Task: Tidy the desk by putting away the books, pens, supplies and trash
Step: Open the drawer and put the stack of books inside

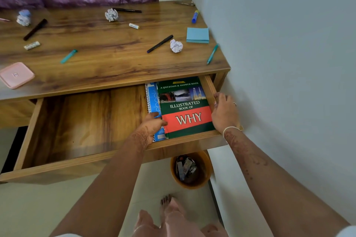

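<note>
Now the left hand (154, 124) and right hand (224, 113) grasp the book (185, 106) by its sides. It lies in the drawer (86, 121) (over a notebook (154, 98)).

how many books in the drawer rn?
2. The green Illustrated Book of Why lies at the right end of the drawer; a blue spiral notebook lies partly under it, showing along its left side. Others could be hidden beneath.

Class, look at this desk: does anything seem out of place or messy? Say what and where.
Yes. Three crumpled paper balls litter the desktop: far left, back centre, and front right beside a black pen. Pens lie scattered at odd angles. The green book sits neatly in the drawer.
</note>
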`<state>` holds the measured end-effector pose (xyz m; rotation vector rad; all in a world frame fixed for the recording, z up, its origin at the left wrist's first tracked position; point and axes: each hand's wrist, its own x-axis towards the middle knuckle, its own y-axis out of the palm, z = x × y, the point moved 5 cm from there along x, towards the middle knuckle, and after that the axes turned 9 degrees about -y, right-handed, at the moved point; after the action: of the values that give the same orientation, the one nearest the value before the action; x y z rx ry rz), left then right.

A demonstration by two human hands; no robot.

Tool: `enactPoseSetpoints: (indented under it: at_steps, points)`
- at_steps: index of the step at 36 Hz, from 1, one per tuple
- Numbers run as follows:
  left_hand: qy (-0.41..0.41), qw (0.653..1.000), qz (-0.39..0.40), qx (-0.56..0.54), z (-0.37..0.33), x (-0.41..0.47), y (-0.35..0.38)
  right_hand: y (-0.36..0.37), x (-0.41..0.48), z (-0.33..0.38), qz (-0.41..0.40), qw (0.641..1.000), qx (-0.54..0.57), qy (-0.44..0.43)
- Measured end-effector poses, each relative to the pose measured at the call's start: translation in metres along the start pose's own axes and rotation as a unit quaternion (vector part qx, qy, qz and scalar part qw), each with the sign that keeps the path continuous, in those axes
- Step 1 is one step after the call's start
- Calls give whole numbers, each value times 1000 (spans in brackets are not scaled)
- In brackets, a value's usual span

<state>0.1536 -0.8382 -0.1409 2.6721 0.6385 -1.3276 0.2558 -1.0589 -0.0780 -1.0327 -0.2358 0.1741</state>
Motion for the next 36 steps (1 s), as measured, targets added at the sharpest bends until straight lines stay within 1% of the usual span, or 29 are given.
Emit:
enactPoseSetpoints:
  at_steps: [5,9,15,17,21,28,36]
  points:
    - [2,1000,15,-1,-5,5,5,-1,-1,0,0,1000,-5,-2]
    - [5,1000,11,-4,-6,11,3,0,0,-1,0,1000,-4,-3]
    - [2,998,33,-58,-5,11,4,1,1,-1,2,1000,-3,-4]
    - [4,997,38,-61,-6,8,6,2,1,-1,0,1000,-4,-4]
    - [12,999,38,-27,-5,8,6,1,1,-1,-3,1000,-14,-6]
    - [26,996,11,81,-2,8,8,1,0,0,1,1000,-17,-2]
    - [9,996,37,75,-4,-4,8,1,1,0,-1,1000,-20,-1]
